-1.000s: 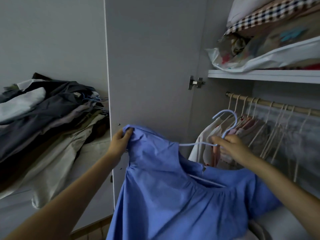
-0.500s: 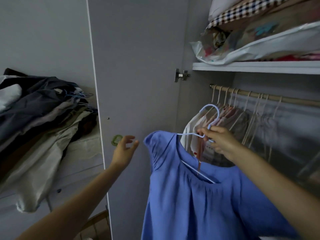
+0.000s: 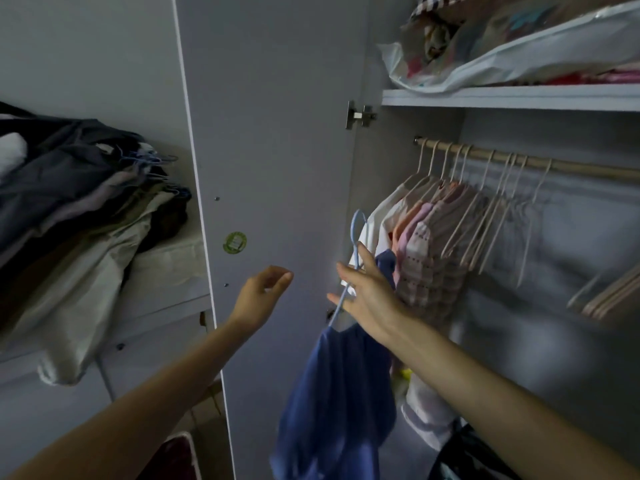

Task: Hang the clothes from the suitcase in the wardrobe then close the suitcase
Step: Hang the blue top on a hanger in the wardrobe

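Right hand [image 3: 372, 299] raised below the left end of the pale wooden wardrobe rail [image 3: 540, 163], fingers straight and fanned, the thin light-blue plastic hanger [image 3: 354, 252] passing between them; whether held fast or merely propped cannot be told. Blue cotton dress [image 3: 341, 396] draped from that hanger, hanging below the rail and just left of the pink and cream clothes on beige hangers [image 3: 433, 237], hook not over the rail. Left hand [image 3: 261, 296] further left of the rail, before the open grey wardrobe door [image 3: 277, 133], fingers loosely curled, holding nothing. Above the rail, a white shelf [image 3: 512, 98] bearing a plastic-wrapped bundle of bedding [image 3: 519, 53]. Far left of the rail, beyond the door, a heap of dark and beige garments [image 3: 76, 209].
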